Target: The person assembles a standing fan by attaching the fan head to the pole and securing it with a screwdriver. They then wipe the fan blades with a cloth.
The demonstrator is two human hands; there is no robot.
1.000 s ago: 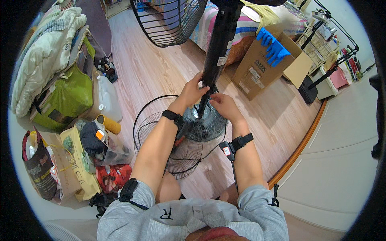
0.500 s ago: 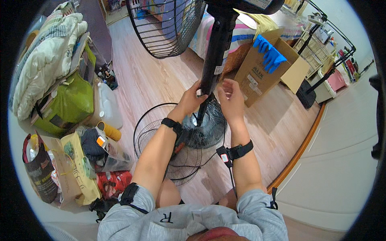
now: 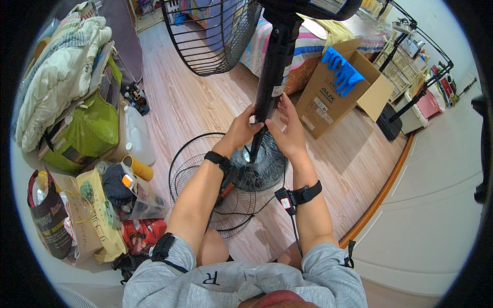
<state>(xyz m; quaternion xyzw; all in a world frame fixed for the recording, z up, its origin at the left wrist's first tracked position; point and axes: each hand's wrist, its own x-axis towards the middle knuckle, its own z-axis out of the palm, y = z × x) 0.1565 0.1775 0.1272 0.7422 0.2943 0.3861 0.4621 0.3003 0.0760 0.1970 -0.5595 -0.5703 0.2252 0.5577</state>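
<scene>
A black standing fan's pole (image 3: 273,72) rises upright before me. My left hand (image 3: 240,134) wraps the lower part of the pole from the left, thumb across its front. From the right, my right hand (image 3: 289,134) closes on the same stretch, thumb against the pole and fingers partly hidden behind it. Above are the motor housing (image 3: 323,6) and a wire fan cage (image 3: 208,46) attached at the top left. Below my hands, a thinner rod runs down to the round base (image 3: 264,172), covered in clear plastic.
A loose wire fan grille (image 3: 174,169) lies left of the base. A cardboard box (image 3: 316,110) with blue gloves (image 3: 343,69) over its edge stands to the right. Bags (image 3: 51,220), a clear jug (image 3: 137,136) and a green bag (image 3: 87,133) line the left side.
My right hand has moved from beside the pole, fingers curled, onto the pole and now grips it. My left hand stays on the pole.
</scene>
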